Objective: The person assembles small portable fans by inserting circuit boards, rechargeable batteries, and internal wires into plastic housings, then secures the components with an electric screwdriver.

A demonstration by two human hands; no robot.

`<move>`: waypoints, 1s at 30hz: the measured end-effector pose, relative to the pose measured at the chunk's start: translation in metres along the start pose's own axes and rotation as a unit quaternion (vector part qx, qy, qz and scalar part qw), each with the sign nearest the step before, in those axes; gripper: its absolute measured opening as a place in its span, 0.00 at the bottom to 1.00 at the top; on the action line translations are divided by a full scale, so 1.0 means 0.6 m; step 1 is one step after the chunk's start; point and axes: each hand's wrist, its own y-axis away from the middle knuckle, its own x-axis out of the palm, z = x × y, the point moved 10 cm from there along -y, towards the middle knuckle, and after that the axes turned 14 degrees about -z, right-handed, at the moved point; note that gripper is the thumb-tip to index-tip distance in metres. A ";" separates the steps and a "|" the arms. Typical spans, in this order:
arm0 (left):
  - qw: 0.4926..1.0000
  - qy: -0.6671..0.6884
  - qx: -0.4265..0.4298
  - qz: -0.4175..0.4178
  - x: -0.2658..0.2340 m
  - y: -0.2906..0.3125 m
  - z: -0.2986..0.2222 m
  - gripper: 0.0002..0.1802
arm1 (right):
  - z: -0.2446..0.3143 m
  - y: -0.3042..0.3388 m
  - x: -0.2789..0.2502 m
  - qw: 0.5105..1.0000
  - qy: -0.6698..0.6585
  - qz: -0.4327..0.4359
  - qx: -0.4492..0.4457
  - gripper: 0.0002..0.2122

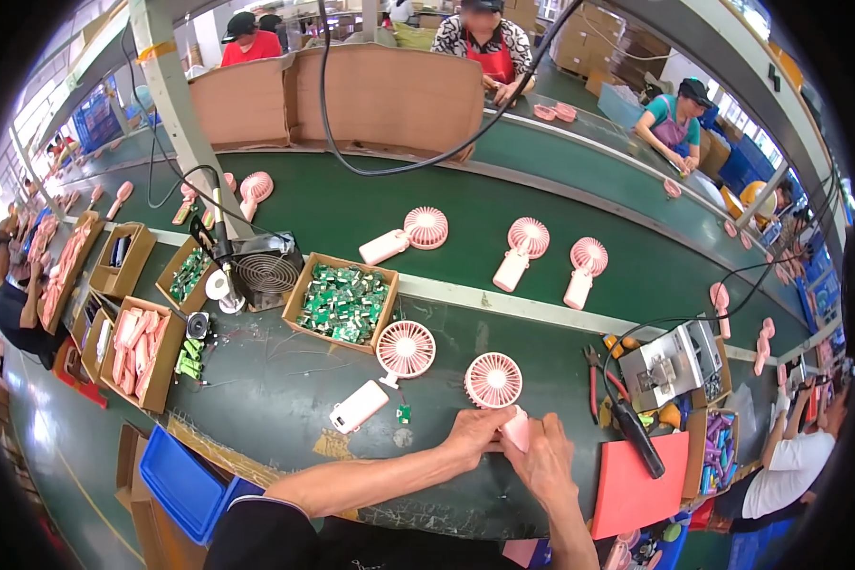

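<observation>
Both hands are closed on the handle of a pink handheld fan [493,381], whose round slatted head points away from me. My left hand [475,439] pinches the handle from the left, near the neck. Around its right side and lower end wraps my right hand [545,458]; the fingers hide part of the handle. A second fan [406,350] lies on the bench to the left, with its pale handle [359,407] angled toward me. Beside that handle is a small green circuit board [404,414].
A carton of circuit boards [344,302] and a box of pink handle shells [141,350] stand left. Right are red-handled pliers [606,382], a black-handled tool [636,439], a metal fixture [673,366] and a red sheet [642,484]. Fans lie on the green conveyor [323,214]; co-workers sit beyond.
</observation>
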 end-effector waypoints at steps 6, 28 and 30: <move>1.000 -0.001 0.004 -0.002 -0.002 -0.002 -0.001 0.17 | -0.001 0.002 0.007 1.000 0.005 0.004 -0.003 0.15; 0.972 -0.050 0.208 0.091 0.026 0.030 -0.114 0.19 | -0.091 0.038 0.101 0.755 -0.513 0.198 0.356 0.26; 0.945 -0.086 0.296 0.110 0.041 0.043 -0.140 0.18 | -0.074 0.032 0.117 0.712 -0.544 0.273 0.351 0.19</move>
